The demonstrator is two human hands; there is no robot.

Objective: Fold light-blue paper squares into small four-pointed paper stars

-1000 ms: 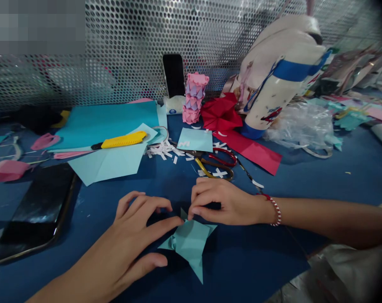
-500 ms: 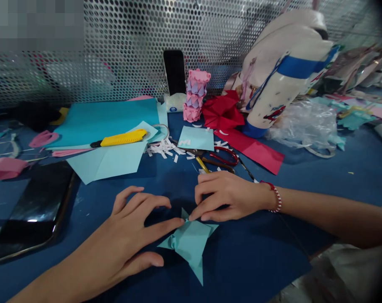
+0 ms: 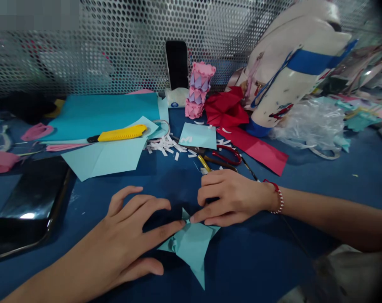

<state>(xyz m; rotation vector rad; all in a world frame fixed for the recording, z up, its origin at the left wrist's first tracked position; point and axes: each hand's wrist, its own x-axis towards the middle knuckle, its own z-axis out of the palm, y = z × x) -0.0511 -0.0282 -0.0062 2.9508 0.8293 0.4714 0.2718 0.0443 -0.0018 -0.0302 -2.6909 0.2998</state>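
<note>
A light teal folded paper star [image 3: 195,244] with pointed corners lies on the blue table in front of me. My left hand [image 3: 131,235] has its fingers spread, and its index fingertip presses the star's upper fold. From the other side, my right hand [image 3: 233,198] sets its index fingertip on the same fold, its other fingers curled in. The two index tips almost meet there. A small twisted pleat shows at the star's left corner. Neither hand grips the paper between finger and thumb.
Behind the hands lie light blue paper [image 3: 112,162], a yellow cutter [image 3: 121,133], red-handled scissors [image 3: 227,155] and white paper scraps [image 3: 165,145]. A phone [image 3: 30,206] is at left. A leaning bottle [image 3: 292,88], red origami [image 3: 227,107] and a pink paper column [image 3: 200,90] stand farther back.
The camera view has shifted slightly. Both index fingertips stay on the star's upper fold, and the star lies in nearly the same place.
</note>
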